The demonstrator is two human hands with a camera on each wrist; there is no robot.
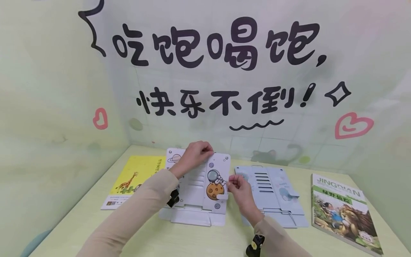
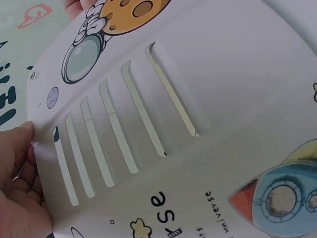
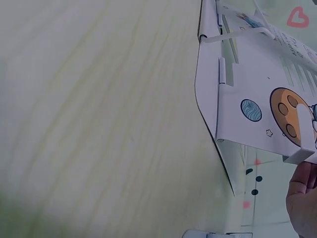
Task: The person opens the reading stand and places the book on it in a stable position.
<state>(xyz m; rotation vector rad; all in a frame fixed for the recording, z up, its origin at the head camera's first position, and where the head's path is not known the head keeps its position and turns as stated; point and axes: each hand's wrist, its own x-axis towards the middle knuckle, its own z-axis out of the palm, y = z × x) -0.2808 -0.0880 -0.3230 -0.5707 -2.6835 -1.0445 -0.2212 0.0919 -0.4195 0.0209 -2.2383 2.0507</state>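
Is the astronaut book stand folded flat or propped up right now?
Propped up: on the stand, the printed panel rises at an angle from the base rather than lying against it.

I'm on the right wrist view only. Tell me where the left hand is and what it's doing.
Observer: The left hand is at the top edge of the white stand, its fingers holding that edge.

Operator: Good. Now tell me what lies on the person's left of that stand.

Observer: A yellow booklet with a giraffe on its cover; in the head view, the stand hides part of it.
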